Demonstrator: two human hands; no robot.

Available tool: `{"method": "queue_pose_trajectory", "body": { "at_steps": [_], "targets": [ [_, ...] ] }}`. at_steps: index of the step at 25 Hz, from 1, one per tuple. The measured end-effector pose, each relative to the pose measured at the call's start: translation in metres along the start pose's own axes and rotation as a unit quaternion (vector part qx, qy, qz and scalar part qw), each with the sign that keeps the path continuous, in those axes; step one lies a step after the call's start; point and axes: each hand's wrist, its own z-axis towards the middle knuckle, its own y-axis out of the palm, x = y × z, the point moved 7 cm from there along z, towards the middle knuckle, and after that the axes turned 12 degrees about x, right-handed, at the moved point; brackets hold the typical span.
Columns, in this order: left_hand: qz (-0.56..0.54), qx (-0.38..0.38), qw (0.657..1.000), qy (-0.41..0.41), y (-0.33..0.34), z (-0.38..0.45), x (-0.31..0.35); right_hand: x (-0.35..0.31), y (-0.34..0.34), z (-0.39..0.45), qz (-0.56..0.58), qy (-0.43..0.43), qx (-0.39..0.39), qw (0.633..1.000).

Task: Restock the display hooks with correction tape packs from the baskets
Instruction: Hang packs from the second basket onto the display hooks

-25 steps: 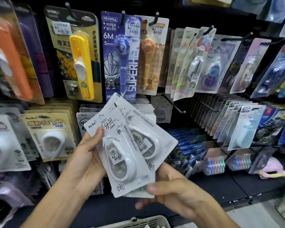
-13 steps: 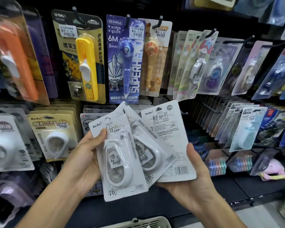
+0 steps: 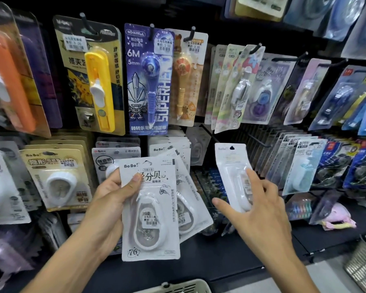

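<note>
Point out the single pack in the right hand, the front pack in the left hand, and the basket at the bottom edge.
single pack (image 3: pixel 230 163): head view, upper card.
front pack (image 3: pixel 150 208): head view, blister.
basket (image 3: pixel 178 287): head view, rim.

2 white BoBo correction tape packs (image 3: pixel 150 208) fanned upright under the left thumb, 1 single pack (image 3: pixel 234 174) tilted between right fingertips.

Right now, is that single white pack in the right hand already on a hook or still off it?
Off. The right hand holds the pack upright, its hang hole empty.
</note>
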Motion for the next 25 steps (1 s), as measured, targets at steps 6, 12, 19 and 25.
{"method": "queue_pose_trajectory", "body": {
  "at_steps": [6,12,19,25],
  "targets": [
    [-0.002,0.011,1.000,-0.003,0.001,-0.003,-0.004,-0.017,0.006,0.002,-0.053,-0.032,-0.025,0.998],
    [-0.034,0.063,0.997,0.001,-0.001,-0.004,-0.010,-0.070,0.050,-0.055,0.440,0.002,-0.288,0.851],
    [-0.087,0.064,0.994,-0.036,-0.005,0.001,-0.008,-0.064,0.049,-0.046,0.452,0.046,-0.275,0.848],
    [-0.075,0.111,0.991,-0.008,-0.023,0.008,0.007,0.020,-0.011,0.017,0.457,0.219,0.050,0.861]
  ]
}}
